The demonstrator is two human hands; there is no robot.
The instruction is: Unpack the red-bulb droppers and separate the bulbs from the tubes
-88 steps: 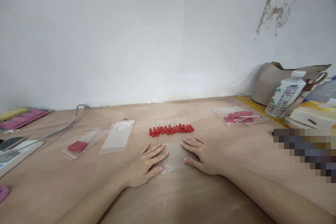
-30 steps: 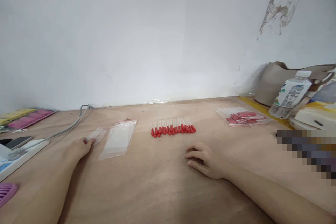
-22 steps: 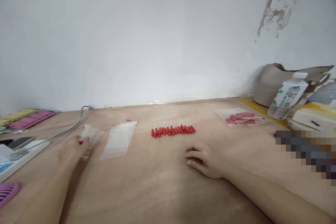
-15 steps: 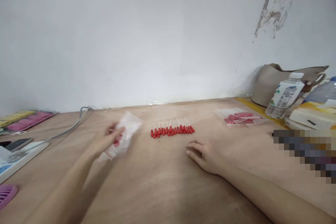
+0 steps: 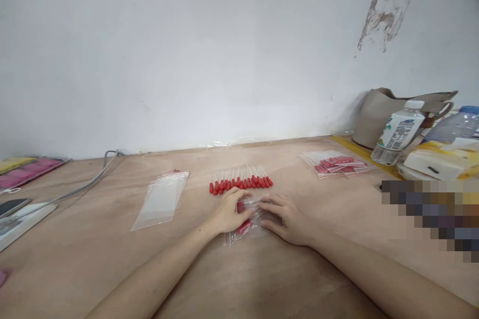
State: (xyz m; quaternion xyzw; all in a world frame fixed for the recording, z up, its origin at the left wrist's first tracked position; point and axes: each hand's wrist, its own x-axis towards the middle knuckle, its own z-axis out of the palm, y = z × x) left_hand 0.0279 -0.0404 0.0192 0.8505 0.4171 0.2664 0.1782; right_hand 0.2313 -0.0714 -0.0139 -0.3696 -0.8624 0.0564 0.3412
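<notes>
My left hand is closed on a small clear zip bag with red pieces inside, low over the middle of the table. From the right, my right hand has its curled fingers on the other end of the same bag. Just beyond both hands lies a row of thin pale sticks with red tips, the tips pointing toward me. Flat on the table to the left is a stack of clear zip bags with red seal lines. Several zip bags with red pieces inside lie overlapped at the right.
At the right stand a plastic bottle, a grey-brown bag and a white-and-yellow packet. A grey cable runs to a white power strip at the left, near a phone. A white wall rises behind.
My left hand has come right from the bag stack to the middle, bringing a bag with red pieces. The stack lies flat at the left. My right hand now meets the bag.
</notes>
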